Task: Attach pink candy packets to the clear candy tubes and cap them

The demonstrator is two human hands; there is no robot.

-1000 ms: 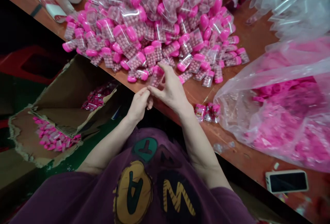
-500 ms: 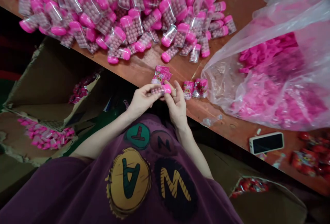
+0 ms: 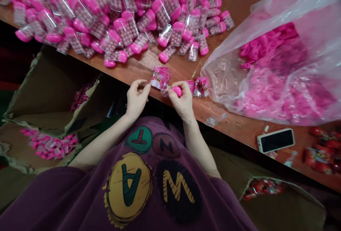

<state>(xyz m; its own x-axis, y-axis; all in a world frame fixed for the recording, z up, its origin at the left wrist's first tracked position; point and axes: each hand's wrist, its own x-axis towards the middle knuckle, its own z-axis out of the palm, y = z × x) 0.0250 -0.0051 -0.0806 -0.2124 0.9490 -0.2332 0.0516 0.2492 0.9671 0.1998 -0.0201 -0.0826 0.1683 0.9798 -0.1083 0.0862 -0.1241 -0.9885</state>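
My right hand (image 3: 181, 100) is closed round a small clear bottle with a pink cap (image 3: 176, 91), full of pink balls, held at the table's near edge. My left hand (image 3: 136, 98) pinches a pink printed label (image 3: 160, 76) by its corner, just left of the bottle. A big heap of similar pink-capped bottles (image 3: 114, 14) covers the wooden table (image 3: 239, 128) beyond my hands. A few more printed labels (image 3: 199, 85) lie on the table right of my right hand.
A large clear plastic bag of loose pink caps (image 3: 277, 71) lies at the right. A phone (image 3: 275, 140) rests near the table edge. Below the table at left, an open cardboard box (image 3: 48, 96) holds finished pink bottles (image 3: 48, 145). Another box with red packets (image 3: 262, 187) sits at lower right.
My right hand took a bottle from the heap and drew it to the table edge. My left hand let go of the bottle and now pinches the pink label beside it.
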